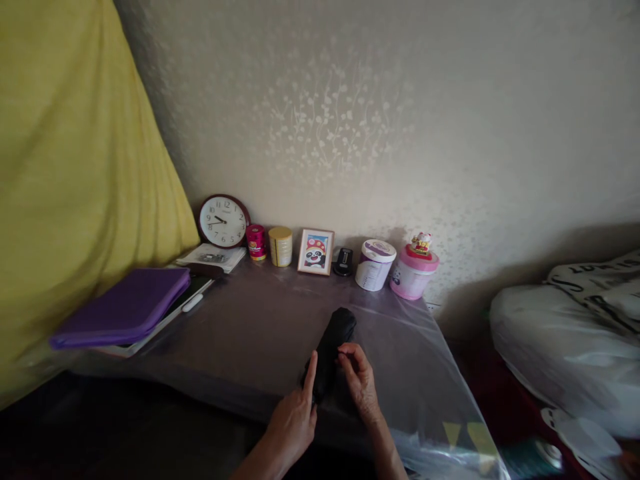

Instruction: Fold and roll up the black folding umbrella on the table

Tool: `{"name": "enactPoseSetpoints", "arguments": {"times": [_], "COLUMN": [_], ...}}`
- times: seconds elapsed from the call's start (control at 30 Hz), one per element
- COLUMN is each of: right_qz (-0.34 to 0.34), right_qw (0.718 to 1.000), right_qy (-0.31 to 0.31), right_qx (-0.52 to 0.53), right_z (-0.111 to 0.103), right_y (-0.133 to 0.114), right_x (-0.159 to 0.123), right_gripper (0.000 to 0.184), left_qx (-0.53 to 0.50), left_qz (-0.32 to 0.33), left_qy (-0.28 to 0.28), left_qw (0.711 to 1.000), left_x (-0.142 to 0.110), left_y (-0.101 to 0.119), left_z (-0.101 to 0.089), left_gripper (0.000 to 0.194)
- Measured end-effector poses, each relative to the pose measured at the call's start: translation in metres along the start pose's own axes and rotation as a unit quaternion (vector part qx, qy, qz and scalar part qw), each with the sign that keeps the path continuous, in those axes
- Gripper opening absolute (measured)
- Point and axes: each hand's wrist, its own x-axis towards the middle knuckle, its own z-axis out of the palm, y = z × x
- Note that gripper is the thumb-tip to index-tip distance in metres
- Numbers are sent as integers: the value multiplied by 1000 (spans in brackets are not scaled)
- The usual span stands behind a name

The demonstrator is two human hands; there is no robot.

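Observation:
A black folded umbrella (pixel 330 353) lies slantwise near the front of the table, its far end pointing away from me and a little right. Against its left side and near end rests my left hand (pixel 295 420), gripping it with the index finger stretched along the dark fabric; the other fingers are partly hidden. My right hand (pixel 360 380) is at the umbrella's right edge, thumb and forefinger pinched together on it. Whether that pinch is on a strap or a fold of the cloth is too dark to tell.
Plastic film covers the table (pixel 240 333). Along the wall stand a clock (pixel 225 222), tins, a picture frame (pixel 316 252) and tubs, one topped by a cat figurine (pixel 421 244). A purple folder (pixel 125 303) lies left, by a yellow curtain (pixel 85 167). Bulky bags (pixel 560 353) sit right.

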Motion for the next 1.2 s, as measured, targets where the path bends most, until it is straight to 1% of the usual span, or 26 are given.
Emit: {"name": "enactPoseSetpoints", "arguments": {"times": [0.1,0.17,0.23,0.3,0.4,0.5,0.6,0.67,0.73,0.83,0.93,1.0,1.13,1.2], "right_qz": [35,44,46,32,-11,-45,-52,-46,-39,-29,-44,-54,-35,-41], "right_qw": [999,999,999,999,999,990,975,967,963,964,962,959,955,950], "right_qy": [-2,4,11,5,-38,-105,-165,-182,-183,-178,-164,-146,-96,-83], "right_qx": [23,22,14,1,-31,-83,-138,-173,-194,-196,-214,-236,-279,-299], "right_z": [-7,-10,-13,-13,-12,-13,-16,-17,-17,-15,-12,-9,1,6], "right_y": [-2,-5,-8,-12,-17,-24,-29,-29,-29,-28,-28,-25,-20,-22], "right_x": [-4,-6,-5,-3,3,10,16,19,22,26,30,34,37,36], "right_gripper": [17,17,17,17,15,14,16,16,16,15,13,11,10,9], "left_qx": [66,101,124,134,141,148,158,162,168,178,183,183,169,153], "left_qz": [6,-6,-21,-25,-25,-15,0,3,4,4,4,4,7,10], "left_qy": [-7,-10,-23,-39,-51,-47,-38,-28,-24,-32,-34,-33,-31,-28], "left_qw": [998,995,992,990,988,988,987,986,986,983,982,983,985,988], "left_x": [2,3,4,4,3,2,2,3,4,3,2,1,2,2], "left_y": [-1,0,4,8,12,11,8,6,5,6,8,9,6,2], "left_z": [2,0,-4,-9,-14,-14,-11,-9,-8,-9,-11,-11,-9,-7], "left_gripper": [78,76,74,74,74,72,73,74,75,77,78,78,78,79]}}
